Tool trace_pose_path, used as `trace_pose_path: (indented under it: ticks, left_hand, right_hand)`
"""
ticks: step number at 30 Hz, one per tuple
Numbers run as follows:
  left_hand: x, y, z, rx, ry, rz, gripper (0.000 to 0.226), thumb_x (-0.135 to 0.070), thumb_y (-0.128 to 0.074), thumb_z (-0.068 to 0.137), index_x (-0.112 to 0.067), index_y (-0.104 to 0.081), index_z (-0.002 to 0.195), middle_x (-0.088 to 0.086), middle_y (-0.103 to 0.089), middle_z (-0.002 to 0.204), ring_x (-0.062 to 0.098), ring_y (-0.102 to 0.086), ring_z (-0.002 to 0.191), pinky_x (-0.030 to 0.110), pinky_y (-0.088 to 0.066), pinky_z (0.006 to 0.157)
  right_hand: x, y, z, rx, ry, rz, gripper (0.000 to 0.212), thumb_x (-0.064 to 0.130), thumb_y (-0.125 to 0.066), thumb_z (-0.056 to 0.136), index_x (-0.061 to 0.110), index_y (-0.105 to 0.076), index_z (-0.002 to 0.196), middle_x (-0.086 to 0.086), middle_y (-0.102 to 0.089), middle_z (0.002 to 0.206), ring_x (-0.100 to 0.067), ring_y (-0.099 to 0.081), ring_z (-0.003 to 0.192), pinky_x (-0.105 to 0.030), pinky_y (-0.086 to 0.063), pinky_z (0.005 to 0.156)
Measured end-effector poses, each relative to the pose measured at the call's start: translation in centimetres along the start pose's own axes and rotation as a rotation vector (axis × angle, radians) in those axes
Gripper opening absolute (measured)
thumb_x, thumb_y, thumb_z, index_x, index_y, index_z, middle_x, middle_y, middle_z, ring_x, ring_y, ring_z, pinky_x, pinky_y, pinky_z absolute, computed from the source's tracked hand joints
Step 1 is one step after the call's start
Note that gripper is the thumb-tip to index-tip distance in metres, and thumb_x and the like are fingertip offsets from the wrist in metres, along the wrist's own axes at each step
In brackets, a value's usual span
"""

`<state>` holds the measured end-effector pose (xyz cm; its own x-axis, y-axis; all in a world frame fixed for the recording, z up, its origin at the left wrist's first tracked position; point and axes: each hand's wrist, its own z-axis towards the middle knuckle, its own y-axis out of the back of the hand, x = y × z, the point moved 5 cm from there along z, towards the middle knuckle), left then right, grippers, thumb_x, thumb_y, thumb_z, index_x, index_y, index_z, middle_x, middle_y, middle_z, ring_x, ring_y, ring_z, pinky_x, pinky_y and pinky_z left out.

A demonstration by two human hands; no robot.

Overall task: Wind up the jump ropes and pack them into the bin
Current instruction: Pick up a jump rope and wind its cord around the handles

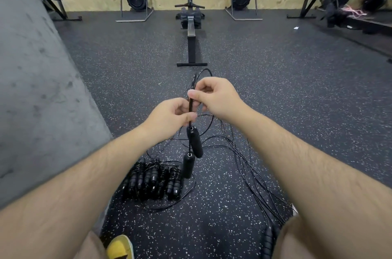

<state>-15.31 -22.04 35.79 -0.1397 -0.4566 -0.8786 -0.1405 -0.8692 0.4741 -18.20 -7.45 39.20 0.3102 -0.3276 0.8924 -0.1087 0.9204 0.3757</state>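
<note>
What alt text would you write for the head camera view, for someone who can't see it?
A person's left hand and right hand pinch a black jump rope, its two handles dangling below. On the speckled floor lie wound ropes and loose cords; rowing machines stand beyond.

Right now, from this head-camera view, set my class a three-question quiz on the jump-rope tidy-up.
1. True or false: the wound jump ropes sit inside a bin.
2. How many black foam handles hang from the bunched cable being held up?
3. What stands straight ahead on the rubber floor? A. rowing machine B. treadmill C. weight bench
Key: 1 false, they lie on the rubber floor; 2 two; 3 A.
</note>
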Motion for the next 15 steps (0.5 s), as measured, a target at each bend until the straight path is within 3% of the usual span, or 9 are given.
trace_pose_path:
  ticks: [3, 6, 8, 11, 13, 15]
  left_hand:
    - [-0.5, 0.0, 0.1, -0.053, -0.031, -0.051, 0.012, -0.002, -0.065, 0.095, -0.011, -0.068, 0.09, 0.017, -0.075, 0.095, 0.024, -0.074, 0.087, 0.033, -0.061, 0.081]
    - [-1.3, 0.3, 0.1, -0.105, -0.057, -0.03, 0.013, -0.003, -0.065, 0.096, -0.014, -0.074, 0.096, 0.011, -0.076, 0.092, 0.015, -0.073, 0.081, 0.026, -0.061, 0.075]
    - [-1.4, 0.9, 0.5, -0.149, -0.061, -0.025, 0.018, -0.007, -0.068, 0.094, -0.024, -0.074, 0.091, 0.009, -0.075, 0.095, 0.018, -0.074, 0.079, 0.035, -0.062, 0.077]
    - [-1.9, 1.7, 0.7, -0.215, -0.093, -0.018, 0.017, -0.012, -0.072, 0.093, -0.029, -0.076, 0.091, 0.009, -0.074, 0.098, 0.019, -0.075, 0.078, 0.044, -0.062, 0.082]
    - [-2.4, 2.2, 0.9, -0.268, -0.109, -0.069, 0.012, -0.01, -0.072, 0.092, -0.02, -0.077, 0.097, 0.005, -0.074, 0.091, 0.014, -0.073, 0.072, 0.036, -0.062, 0.078]
    - [-2.9, 2.5, 1.0, -0.291, -0.111, -0.12, 0.012, -0.007, -0.07, 0.093, -0.012, -0.077, 0.101, 0.002, -0.072, 0.081, 0.007, -0.069, 0.064, 0.024, -0.059, 0.069]
  right_hand:
    - [0.1, 0.2, 0.1, -0.012, 0.012, -0.004, 0.015, 0.013, -0.072, 0.091, 0.011, -0.063, 0.078, -0.006, -0.069, 0.067, -0.004, -0.059, 0.051, -0.023, -0.049, 0.055]
    - [-0.1, 0.8, 0.3, -0.026, -0.004, 0.0, 0.02, 0.012, -0.07, 0.092, 0.015, -0.059, 0.075, -0.011, -0.071, 0.069, -0.017, -0.062, 0.06, -0.035, -0.052, 0.059]
    - [-0.2, 1.2, 0.3, -0.036, -0.012, 0.008, 0.021, 0.011, -0.07, 0.092, 0.014, -0.058, 0.075, -0.016, -0.071, 0.072, -0.025, -0.061, 0.063, -0.042, -0.052, 0.061]
    - [-0.4, 1.4, 0.0, 0.006, -0.038, 0.005, 0.019, 0.009, -0.07, 0.092, 0.011, -0.058, 0.078, -0.013, -0.067, 0.07, -0.012, -0.06, 0.055, -0.03, -0.05, 0.054]
    - [-0.6, 1.0, -0.4, 0.073, -0.064, -0.035, 0.013, 0.009, -0.071, 0.091, 0.007, -0.062, 0.082, -0.009, -0.067, 0.069, -0.007, -0.057, 0.05, -0.023, -0.048, 0.052]
    - [-0.9, 0.3, -0.8, 0.124, -0.081, -0.057, 0.01, 0.01, -0.073, 0.09, 0.003, -0.066, 0.088, -0.009, -0.067, 0.07, -0.012, -0.058, 0.056, -0.029, -0.05, 0.058]
